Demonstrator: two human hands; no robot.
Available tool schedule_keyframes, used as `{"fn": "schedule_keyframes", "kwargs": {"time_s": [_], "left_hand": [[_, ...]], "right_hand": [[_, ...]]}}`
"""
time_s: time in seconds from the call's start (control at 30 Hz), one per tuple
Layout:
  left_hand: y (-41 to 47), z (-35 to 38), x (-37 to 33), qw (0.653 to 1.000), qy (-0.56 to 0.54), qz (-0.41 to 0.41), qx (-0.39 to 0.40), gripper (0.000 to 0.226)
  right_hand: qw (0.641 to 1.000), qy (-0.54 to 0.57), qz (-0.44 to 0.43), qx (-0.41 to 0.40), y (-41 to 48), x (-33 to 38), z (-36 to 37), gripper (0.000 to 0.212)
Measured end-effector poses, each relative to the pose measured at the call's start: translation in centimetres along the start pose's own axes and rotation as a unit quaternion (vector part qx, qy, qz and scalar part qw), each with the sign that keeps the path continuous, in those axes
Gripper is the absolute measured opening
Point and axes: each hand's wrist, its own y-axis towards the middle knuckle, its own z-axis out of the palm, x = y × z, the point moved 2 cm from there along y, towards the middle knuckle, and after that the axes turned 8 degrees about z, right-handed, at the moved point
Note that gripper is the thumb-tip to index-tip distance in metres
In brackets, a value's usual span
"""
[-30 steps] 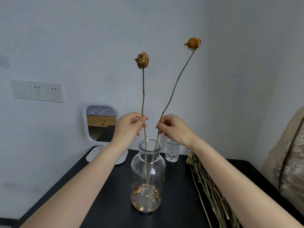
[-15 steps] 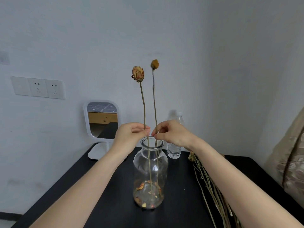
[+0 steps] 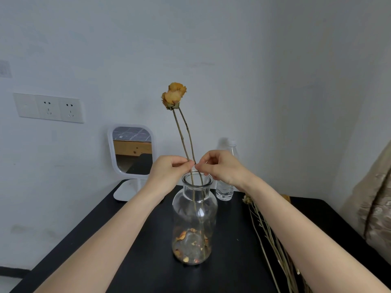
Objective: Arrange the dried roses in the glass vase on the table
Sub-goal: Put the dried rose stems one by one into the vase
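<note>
A clear glass vase (image 3: pixel 194 210) stands on the black table (image 3: pixel 135 261), with dried petals on its bottom. Two dried roses stand in it, their stems crossing just above the rim. The front rose head (image 3: pixel 171 100) overlaps the rear rose head (image 3: pixel 178 88), and both lean left. My left hand (image 3: pixel 169 172) pinches one stem just above the vase mouth. My right hand (image 3: pixel 220 168) pinches the other stem beside it, fingertips almost touching the left hand's.
A bundle of dried rose stems (image 3: pixel 273 244) lies on the table to the right, under my right forearm. A small plastic water bottle (image 3: pixel 225 187) stands behind the vase. A white standing mirror (image 3: pixel 132 151) is at the back left. Beige fabric (image 3: pixel 372 208) hangs at the right edge.
The two rose heads, far apart a second ago, have come together and now overlap. Both stems have tilted left, and my hands have moved closer over the vase mouth.
</note>
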Motion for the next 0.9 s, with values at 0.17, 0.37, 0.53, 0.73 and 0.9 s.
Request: {"fn": "schedule_keyframes", "kwargs": {"time_s": [0.17, 0.37, 0.53, 0.73, 0.9], "left_hand": [[-0.1, 0.2, 0.2, 1.000, 0.014, -0.021, -0.004, 0.020], [0.0, 0.3, 0.4, 0.999, 0.037, -0.034, 0.009, 0.024], [-0.2, 0.1, 0.7, 0.999, 0.029, -0.041, 0.011, 0.024], [-1.8, -0.4, 0.1, 0.997, 0.070, -0.031, -0.026, 0.021], [-7.2, -0.2, -0.7, 0.994, -0.018, -0.004, -0.107, 0.006]], "right_hand": [[0.999, -0.047, 0.001, -0.023, 0.6, -0.4, 0.5, 0.008], [0.998, -0.051, -0.004, -0.030, 0.6, -0.6, 0.5, 0.009], [0.999, -0.031, -0.005, -0.036, 0.4, -0.9, 0.1, 0.013], [0.999, -0.008, -0.008, -0.047, -0.6, -2.1, -0.6, 0.012], [0.997, 0.014, -0.009, -0.073, -2.4, -3.9, -2.3, 0.010]]}}
